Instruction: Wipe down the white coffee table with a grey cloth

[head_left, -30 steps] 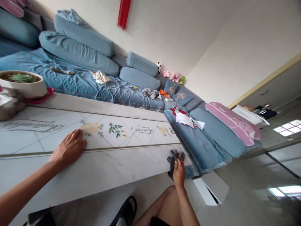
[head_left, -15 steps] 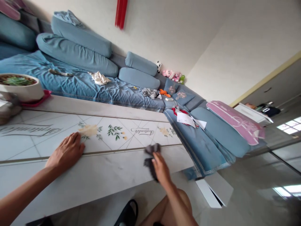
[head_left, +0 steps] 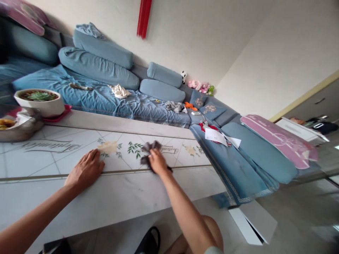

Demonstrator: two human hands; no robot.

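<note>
Far left, the bowl [head_left: 26,132] shows more of itself than half a second ago, just beside the pot [head_left: 50,108]. The left hand [head_left: 86,169] stays put, flat on the table [head_left: 119,194], fingers close together, near the yellow flower [head_left: 109,148]. Now the mover: from near the table's right corner a second ago, the cloth [head_left: 148,152] is on the patterned strip [head_left: 119,163], against the leaf sprig [head_left: 134,149], with the right hand's [head_left: 158,162] fingers clamped on it. Lettering: the left script [head_left: 59,145] looks like "September", the right script [head_left: 171,149] too, partly covered; the pink pillow's [head_left: 278,141] writing is too blurred.
</note>
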